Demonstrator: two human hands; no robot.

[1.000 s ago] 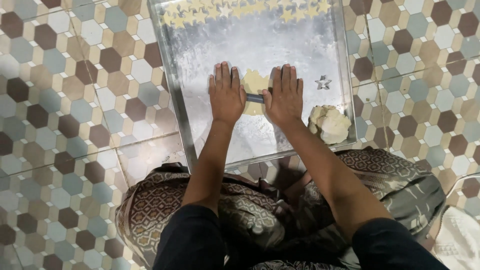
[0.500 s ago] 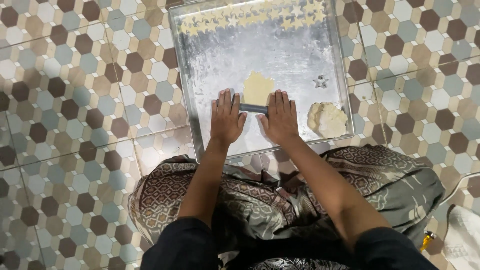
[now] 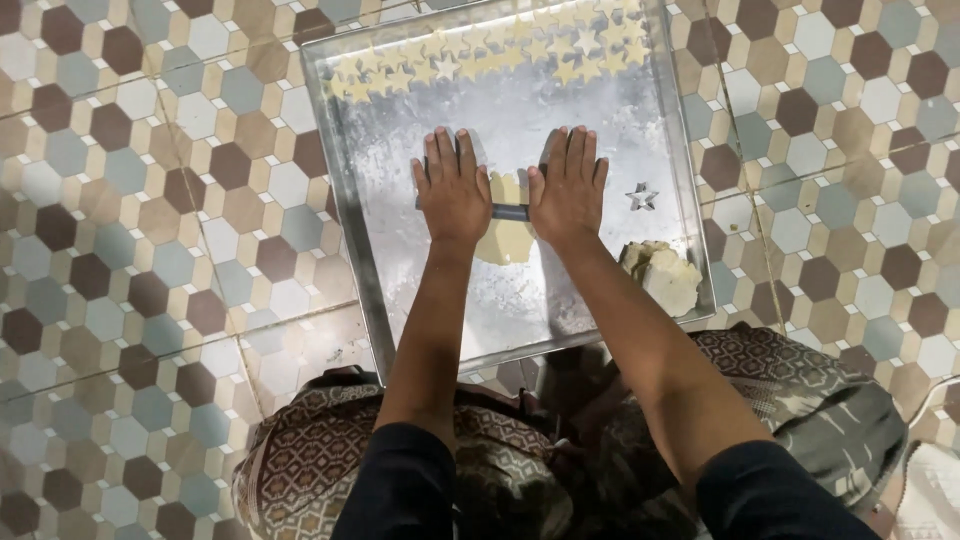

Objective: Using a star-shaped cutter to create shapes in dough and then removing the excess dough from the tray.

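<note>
Tray [image 3: 345,150] of silvery metal lies on the tiled floor [image 3: 150,250] before my knees, holding rows of star-shaped dough cutouts [image 3: 480,55] along its far edge, a star cutter [image 3: 642,196] at the right and a lump of dough [image 3: 662,275] in the near right corner. My left hand [image 3: 453,190] and right hand [image 3: 568,188] press flat, fingers stretched, on a dark rolling pin [image 3: 510,212] lying across a pale, flattened dough piece [image 3: 505,240] at the tray's middle.

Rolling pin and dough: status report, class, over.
Left hand and right hand flat on rolling pin. Pin across dough sheet on metal tray. Star cutter, dough lump lie aside.
</note>
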